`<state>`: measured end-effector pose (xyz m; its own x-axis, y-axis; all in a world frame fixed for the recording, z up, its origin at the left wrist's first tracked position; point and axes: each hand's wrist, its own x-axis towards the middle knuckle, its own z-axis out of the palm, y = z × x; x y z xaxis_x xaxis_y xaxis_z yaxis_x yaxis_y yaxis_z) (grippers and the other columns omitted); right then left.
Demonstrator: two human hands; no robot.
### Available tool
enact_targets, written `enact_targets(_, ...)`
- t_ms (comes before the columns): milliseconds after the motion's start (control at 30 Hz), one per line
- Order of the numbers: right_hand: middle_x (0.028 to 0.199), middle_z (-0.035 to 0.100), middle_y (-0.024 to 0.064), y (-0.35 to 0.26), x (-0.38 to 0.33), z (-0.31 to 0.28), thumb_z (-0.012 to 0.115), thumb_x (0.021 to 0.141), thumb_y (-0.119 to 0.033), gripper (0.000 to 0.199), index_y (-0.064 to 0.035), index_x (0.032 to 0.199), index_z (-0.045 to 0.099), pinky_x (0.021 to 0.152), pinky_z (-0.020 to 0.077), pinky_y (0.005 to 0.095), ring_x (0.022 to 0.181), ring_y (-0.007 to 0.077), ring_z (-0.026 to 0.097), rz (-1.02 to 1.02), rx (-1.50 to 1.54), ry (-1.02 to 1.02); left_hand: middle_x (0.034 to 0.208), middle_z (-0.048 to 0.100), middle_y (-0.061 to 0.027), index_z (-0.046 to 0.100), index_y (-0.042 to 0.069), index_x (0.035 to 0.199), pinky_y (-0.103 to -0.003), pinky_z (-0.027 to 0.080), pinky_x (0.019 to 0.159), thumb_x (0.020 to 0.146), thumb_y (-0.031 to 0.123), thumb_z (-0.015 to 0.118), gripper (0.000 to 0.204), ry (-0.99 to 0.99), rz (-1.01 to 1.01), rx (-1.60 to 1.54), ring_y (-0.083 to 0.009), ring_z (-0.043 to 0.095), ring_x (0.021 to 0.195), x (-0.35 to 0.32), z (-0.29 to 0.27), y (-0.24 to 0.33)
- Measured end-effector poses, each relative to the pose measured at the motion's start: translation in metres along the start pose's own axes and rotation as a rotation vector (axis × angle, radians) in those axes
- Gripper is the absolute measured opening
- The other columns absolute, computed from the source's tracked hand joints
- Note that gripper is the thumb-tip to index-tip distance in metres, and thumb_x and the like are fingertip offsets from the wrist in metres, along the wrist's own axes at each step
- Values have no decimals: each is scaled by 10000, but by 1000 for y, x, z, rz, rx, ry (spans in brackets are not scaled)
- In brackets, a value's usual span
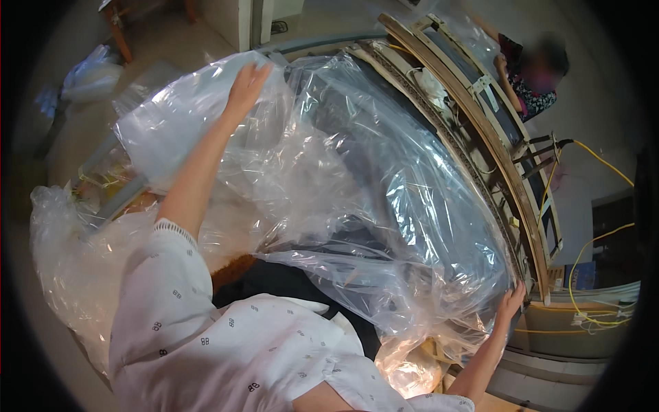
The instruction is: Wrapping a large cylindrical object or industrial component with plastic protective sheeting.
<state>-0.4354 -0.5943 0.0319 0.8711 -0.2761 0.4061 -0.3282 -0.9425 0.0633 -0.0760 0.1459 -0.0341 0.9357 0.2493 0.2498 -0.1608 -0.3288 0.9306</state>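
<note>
A large clear plastic sheet [425,206] lies crumpled and shiny over a dark surface in front of me. My left hand [248,86] reaches far forward onto its upper left part, fingers stretched out over the plastic. Out to the right, my right hand [510,302] rests at the sheet's near right edge, beside the wooden frame, with its fingers extended. More clear plastic [75,268] bunches around my left arm and hangs down at the left. Beneath the sheet, details of the dark surface are blurred by glare.
A long wooden frame [473,123] with metal fittings curves along the far right side. Yellow cables [604,161] hang beyond it. Another person [532,75] stands at the far side, a hand by clear plastic. A plastic bundle [93,75] lies on the floor at left.
</note>
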Motion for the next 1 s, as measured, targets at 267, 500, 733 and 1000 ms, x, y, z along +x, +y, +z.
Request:
enact_targets(267, 1234, 411, 189, -97, 71, 30, 548, 844, -181, 441, -6, 1232, 432, 922, 359, 366, 1112, 321, 441, 152, 313, -23, 1072, 562, -170, 530, -2, 1086, -467, 350, 855, 635, 553, 659, 727, -82, 227, 785, -282, 537, 1001, 72, 108, 79)
enact_targets(500, 986, 510, 125, -71, 48, 44, 603, 829, -226, 371, -21, 1128, 527, 796, 409, 330, 885, 244, 510, 292, 356, 95, 771, 589, -4, 617, 41, 818, -235, 395, 694, 761, 198, 612, 167, -349, -25, -139, -94, 525, 763, 89, 104, 57)
enact_targets(733, 854, 533, 72, -5, 37, 17, 531, 872, -173, 179, 3, 878, 560, 740, 400, 266, 780, 150, 495, 189, 259, 232, 727, 571, 15, 619, 30, 833, -218, 384, 604, 800, 183, 574, 162, -287, 38, -249, -77, 505, 672, 79, 148, 76)
enact_targets(1000, 822, 534, 165, 53, -6, 36, 431, 911, -197, 223, 20, 914, 482, 713, 407, 331, 737, 271, 500, 454, 221, 282, 703, 608, -23, 643, 38, 861, -255, 435, 635, 776, 239, 596, 222, -108, 281, 11, -111, 558, 655, 26, 255, 96)
